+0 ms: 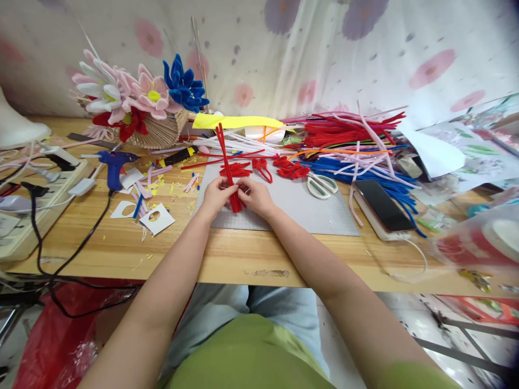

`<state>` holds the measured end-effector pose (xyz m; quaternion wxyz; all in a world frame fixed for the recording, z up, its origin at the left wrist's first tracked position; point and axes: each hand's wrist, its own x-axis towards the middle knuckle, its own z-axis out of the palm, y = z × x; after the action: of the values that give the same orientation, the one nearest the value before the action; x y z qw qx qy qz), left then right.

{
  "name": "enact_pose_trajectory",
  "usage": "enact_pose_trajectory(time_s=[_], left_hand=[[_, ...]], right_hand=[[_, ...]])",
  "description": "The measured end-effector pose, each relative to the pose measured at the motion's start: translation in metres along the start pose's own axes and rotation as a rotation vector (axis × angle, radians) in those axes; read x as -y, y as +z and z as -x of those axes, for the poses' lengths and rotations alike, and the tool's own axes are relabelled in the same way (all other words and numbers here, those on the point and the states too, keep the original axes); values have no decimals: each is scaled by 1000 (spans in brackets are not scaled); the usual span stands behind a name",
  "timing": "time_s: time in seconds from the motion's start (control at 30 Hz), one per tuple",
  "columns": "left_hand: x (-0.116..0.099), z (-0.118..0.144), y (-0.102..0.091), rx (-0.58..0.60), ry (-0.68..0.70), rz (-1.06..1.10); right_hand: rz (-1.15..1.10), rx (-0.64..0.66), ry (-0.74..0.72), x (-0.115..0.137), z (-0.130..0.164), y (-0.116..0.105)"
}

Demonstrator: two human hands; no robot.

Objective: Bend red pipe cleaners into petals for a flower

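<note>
My left hand [215, 195] and my right hand [255, 195] meet over a grey mat [308, 210] on the wooden table [121, 243]. Both pinch a bundle of red pipe cleaners [227, 162] that stands tilted, its upper ends pointing away from me and its lower ends poking out below my fingers. Just beyond my hands lie folded red pipe cleaner pieces [290, 168] on the mat.
White-handled scissors [321, 185] and a phone [383, 205] lie to the right, beside a big heap of coloured pipe cleaners [352, 143]. A blue glue gun [113, 165], power strip [24, 216], cables and paper scraps sit left. A basket of pipe cleaner flowers [138, 108] stands at the back.
</note>
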<state>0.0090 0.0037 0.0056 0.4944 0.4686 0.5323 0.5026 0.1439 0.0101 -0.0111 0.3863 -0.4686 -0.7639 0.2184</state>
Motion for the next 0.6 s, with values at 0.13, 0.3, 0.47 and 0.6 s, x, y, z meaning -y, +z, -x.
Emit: enact_pose_trajectory(time_s=[0.13,0.3,0.47,0.6], left_hand=[[-3,2,2,16,-77,81],[-1,-2,1,-83,-86,165],[2,-4,3,-39,-74,206],[6,-6,5,-47,-57,176]], right_hand=[[-75,-38,31,-6,-2,2],[-407,18,122,-16,-6,8],[-555,71,207,-18,-10,8],[-556,60,224,-18,-9,8]])
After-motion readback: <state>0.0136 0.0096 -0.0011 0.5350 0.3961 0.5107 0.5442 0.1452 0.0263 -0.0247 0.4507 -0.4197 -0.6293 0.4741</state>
